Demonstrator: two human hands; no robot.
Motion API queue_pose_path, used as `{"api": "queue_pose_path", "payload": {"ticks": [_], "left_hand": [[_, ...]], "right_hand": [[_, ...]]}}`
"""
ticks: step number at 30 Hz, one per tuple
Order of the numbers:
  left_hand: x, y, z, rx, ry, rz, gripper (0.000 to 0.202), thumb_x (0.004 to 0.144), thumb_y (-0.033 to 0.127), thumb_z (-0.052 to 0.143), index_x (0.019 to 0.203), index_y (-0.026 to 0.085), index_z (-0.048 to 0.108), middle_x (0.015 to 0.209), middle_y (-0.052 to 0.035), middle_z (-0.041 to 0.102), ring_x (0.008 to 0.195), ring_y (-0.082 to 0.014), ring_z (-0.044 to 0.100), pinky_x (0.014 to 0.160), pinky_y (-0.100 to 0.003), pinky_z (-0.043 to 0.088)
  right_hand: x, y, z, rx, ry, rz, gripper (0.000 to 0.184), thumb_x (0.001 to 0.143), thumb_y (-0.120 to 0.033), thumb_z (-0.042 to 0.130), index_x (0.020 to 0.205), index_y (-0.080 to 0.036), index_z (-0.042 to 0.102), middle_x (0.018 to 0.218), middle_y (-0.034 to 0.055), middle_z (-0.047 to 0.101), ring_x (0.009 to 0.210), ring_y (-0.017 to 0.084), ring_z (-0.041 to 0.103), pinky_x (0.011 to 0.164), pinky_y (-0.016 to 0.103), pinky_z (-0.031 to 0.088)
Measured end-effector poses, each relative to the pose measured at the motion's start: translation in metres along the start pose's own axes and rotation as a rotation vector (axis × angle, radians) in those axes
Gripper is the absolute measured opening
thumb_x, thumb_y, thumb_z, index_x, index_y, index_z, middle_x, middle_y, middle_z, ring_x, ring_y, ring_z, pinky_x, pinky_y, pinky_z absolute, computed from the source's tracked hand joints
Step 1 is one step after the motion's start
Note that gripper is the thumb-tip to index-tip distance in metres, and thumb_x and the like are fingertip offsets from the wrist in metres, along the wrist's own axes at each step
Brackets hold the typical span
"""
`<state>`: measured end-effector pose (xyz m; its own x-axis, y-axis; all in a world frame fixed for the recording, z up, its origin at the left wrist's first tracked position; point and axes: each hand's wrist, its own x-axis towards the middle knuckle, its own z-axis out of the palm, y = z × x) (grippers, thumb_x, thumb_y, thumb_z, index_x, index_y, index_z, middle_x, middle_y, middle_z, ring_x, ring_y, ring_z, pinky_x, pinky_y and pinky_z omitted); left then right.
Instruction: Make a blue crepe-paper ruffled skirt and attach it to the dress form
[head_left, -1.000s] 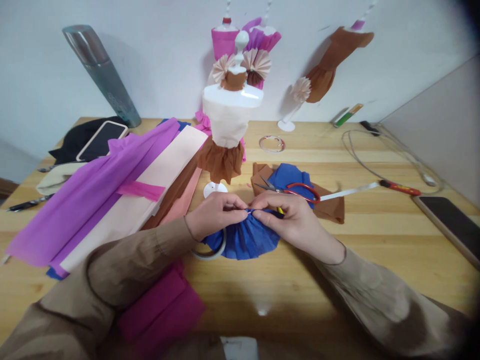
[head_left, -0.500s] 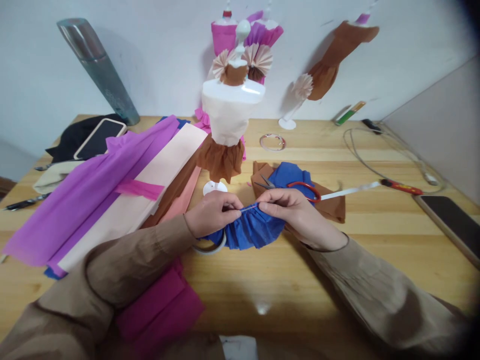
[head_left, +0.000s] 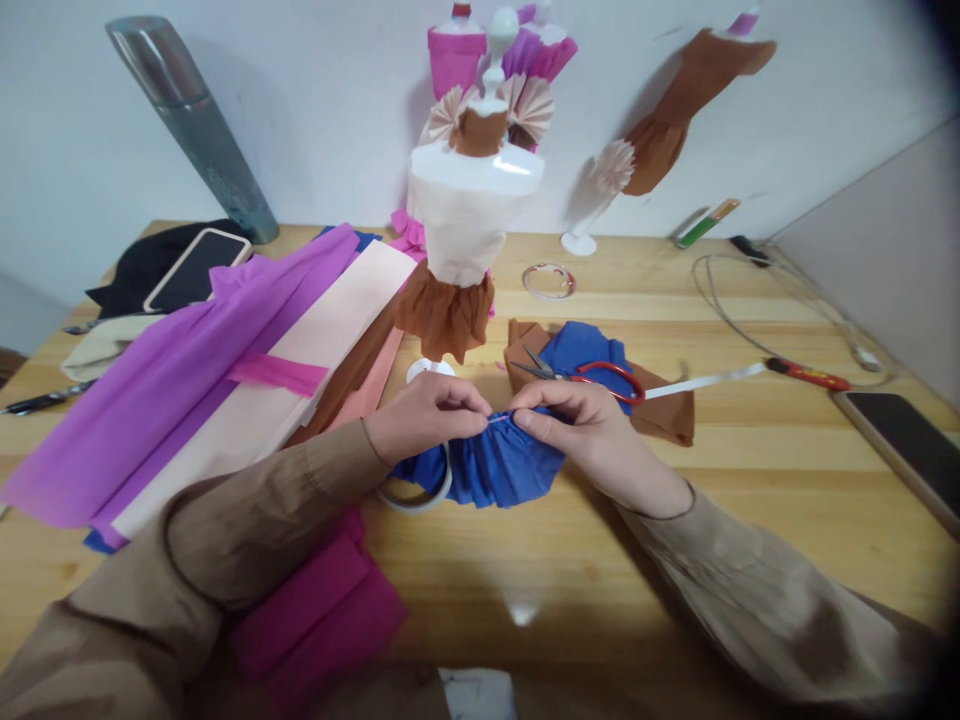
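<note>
A strip of blue crepe paper (head_left: pixel 502 465), gathered into pleats, hangs between my two hands. My left hand (head_left: pixel 431 418) pinches its top edge at the left end, thumb against fingers. On the right, my right hand (head_left: pixel 581 430) pinches the same edge a short way off. A thin pale line runs along the edge between the fingertips; I cannot tell what it is. Under the left side of the paper lies a roll of tape (head_left: pixel 416 503). Red-handled scissors (head_left: pixel 611 378) rest just beyond my right hand, on folded blue paper (head_left: pixel 581 345) and brown paper (head_left: pixel 675 418).
A small white dress form (head_left: pixel 457 215) with a brown paper skirt stands beyond my hands. Layered crepe paper (head_left: pixel 247 370) covers the left; magenta paper (head_left: pixel 322 620) lies in front. A phone (head_left: pixel 907 450), cable (head_left: pixel 712 300) and bracelet (head_left: pixel 549 282) lie to the right and back.
The view has shifted slightly. Both hands keep their pinch on the blue crepe paper, and the fingertips are a little closer together.
</note>
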<state>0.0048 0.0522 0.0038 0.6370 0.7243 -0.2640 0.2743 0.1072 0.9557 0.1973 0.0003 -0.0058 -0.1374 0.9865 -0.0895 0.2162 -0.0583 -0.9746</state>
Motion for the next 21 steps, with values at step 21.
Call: {"api": "queue_pose_path", "payload": {"ticks": [21], "left_hand": [[-0.001, -0.005, 0.006, 0.156, 0.031, 0.127, 0.008, 0.072, 0.010, 0.057, 0.069, 0.012, 0.063, 0.065, 0.0014, 0.062, 0.062, -0.0086, 0.056, 0.060, -0.020, 0.045]], "right_hand": [[0.004, 0.012, 0.007, 0.559, -0.117, 0.340, 0.025, 0.059, -0.033, 0.084, 0.066, -0.016, 0.067, 0.057, -0.0040, 0.062, 0.051, 0.006, 0.053, 0.052, 0.019, 0.039]]}}
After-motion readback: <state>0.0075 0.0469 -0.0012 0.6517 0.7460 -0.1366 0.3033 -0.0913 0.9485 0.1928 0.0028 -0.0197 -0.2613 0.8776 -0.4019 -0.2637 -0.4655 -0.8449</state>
